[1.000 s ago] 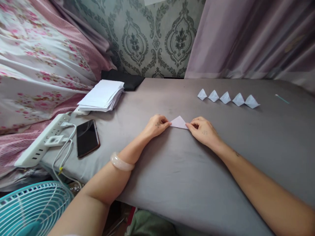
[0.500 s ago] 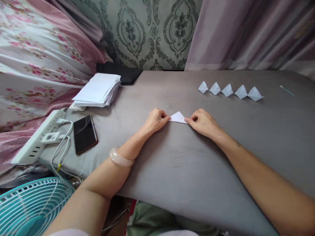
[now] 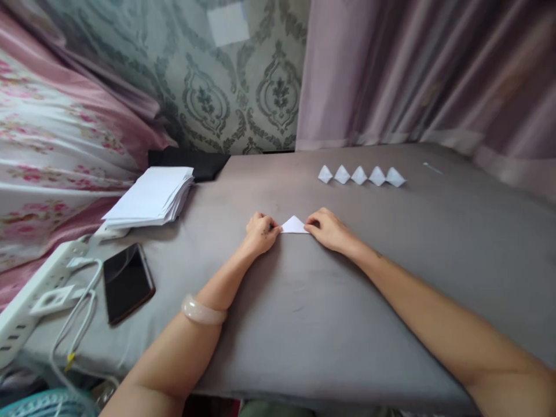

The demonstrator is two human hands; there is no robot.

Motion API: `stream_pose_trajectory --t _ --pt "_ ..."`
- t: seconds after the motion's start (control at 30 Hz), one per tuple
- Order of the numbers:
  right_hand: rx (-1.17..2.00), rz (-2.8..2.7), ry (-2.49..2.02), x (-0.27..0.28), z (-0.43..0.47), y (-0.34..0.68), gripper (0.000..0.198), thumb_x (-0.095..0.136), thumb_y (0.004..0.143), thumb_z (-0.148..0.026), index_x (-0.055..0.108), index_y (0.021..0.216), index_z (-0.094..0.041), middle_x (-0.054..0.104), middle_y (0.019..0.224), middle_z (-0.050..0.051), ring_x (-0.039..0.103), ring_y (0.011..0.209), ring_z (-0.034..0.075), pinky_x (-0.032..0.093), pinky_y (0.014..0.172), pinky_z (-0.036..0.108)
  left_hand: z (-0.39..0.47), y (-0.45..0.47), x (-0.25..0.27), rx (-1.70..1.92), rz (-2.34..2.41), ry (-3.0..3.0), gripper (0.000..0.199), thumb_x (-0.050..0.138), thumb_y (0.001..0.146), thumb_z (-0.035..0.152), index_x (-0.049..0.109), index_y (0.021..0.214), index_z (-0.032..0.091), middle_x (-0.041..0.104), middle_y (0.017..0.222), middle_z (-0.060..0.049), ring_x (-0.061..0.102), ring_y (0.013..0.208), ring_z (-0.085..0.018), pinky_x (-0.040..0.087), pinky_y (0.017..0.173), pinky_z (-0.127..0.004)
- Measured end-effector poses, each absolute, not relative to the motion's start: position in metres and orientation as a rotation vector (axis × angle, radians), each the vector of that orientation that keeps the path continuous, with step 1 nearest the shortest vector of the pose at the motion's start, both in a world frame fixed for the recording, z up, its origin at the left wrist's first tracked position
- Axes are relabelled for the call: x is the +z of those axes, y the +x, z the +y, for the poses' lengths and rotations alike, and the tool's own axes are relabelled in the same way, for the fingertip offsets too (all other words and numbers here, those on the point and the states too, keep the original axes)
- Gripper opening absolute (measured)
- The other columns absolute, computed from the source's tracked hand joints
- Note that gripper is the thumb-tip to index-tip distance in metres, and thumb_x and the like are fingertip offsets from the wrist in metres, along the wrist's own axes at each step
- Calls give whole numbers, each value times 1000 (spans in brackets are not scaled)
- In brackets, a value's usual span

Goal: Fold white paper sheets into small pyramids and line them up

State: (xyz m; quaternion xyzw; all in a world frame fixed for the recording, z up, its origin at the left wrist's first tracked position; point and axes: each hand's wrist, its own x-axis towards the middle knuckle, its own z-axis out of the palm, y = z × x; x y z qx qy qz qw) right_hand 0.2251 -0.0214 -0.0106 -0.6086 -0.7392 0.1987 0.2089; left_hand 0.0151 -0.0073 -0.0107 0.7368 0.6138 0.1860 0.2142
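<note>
A small white piece of folded paper (image 3: 294, 225), triangular with its point away from me, is held level between my hands just above or on the grey table cover (image 3: 299, 313); I cannot tell which. My left hand (image 3: 263, 233) pinches its left corner between thumb and fingers. At the right corner, my right hand (image 3: 326, 228) grips in the same way. Farther back on the right, several folded white paper shapes (image 3: 359, 175) stand in a row.
To the left lie a stack of white paper (image 3: 150, 196), a dark folded cloth or case (image 3: 191, 164) and a phone (image 3: 128, 284). A power strip (image 3: 37, 289) with white cables sits at the left edge. A thin stick (image 3: 433, 168) lies at the far right.
The camera view has tilted up and turned right, so the scene appears lower and farther left. Both hands keep hold of the folded paper, now looking more level.
</note>
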Motion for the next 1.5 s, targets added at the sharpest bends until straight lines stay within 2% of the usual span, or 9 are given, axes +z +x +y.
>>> stream_pose_trajectory --t 0.17,0.43,0.7,0.8,0.93,1.0,1.23,1.37,1.5 --pt "704 -1964 -1730 -5 -25 221 13 58 85 -26 68 91 -21 56 107 8 57 95 18 40 90 30 -8 13 -9 490 1646 2089 20 55 83 32 67 84 15 58 99 -11 54 94 -23 40 88 -39" --pt "669 -1865 -1797 0 -40 221 6 63 79 -22 67 77 -18 61 102 8 60 86 17 45 80 28 -18 15 -12 616 1430 2187 18 50 84 31 58 77 17 57 83 -6 54 82 -19 41 77 -30" --pt "699 -1850 -1667 -7 -47 225 8 56 84 -23 63 84 -18 65 93 5 58 89 16 43 80 27 -19 10 -5 687 1258 1993 22 56 78 40 59 77 18 57 67 0 49 64 -16 37 64 -28" --pt "743 -1833 -1647 -6 -51 225 6 56 84 -22 61 84 -19 64 91 5 57 87 17 41 79 28 -20 11 -5 754 1143 1878 25 61 74 41 57 82 18 59 71 0 52 66 -15 39 64 -26" --pt "784 -1806 -1620 -3 -55 228 3 56 84 -20 58 82 -20 63 87 3 56 82 15 40 76 28 -24 16 -4 799 1017 1701 41 67 70 40 56 103 19 62 83 -1 54 68 -13 40 64 -25" --pt "821 -1789 -1592 -3 -55 230 2 57 83 -20 57 81 -20 62 83 1 55 78 15 40 73 27 -28 18 -1 807 1012 1656 46 69 70 41 56 108 19 62 85 -1 55 70 -13 41 66 -25" --pt "993 -1638 -1434 -1 -53 235 5 53 86 -23 55 86 -18 63 79 1 59 74 12 44 68 23 -36 21 13 890 1000 1485 48 74 68 37 59 108 17 60 85 0 56 78 -12 42 73 -23" --pt "952 -1587 -1358 3 -56 232 4 53 83 -20 54 87 -19 64 83 1 60 79 12 45 72 24 -41 24 18 812 997 1401 50 75 66 36 60 109 15 62 85 -1 57 76 -12 43 71 -23" --pt "891 -1685 -1332 5 -61 231 4 56 80 -22 57 84 -20 62 76 -2 57 70 12 43 65 24 -45 27 19 690 980 1362 52 76 66 43 60 109 17 66 88 -3 60 74 -14 44 67 -24"
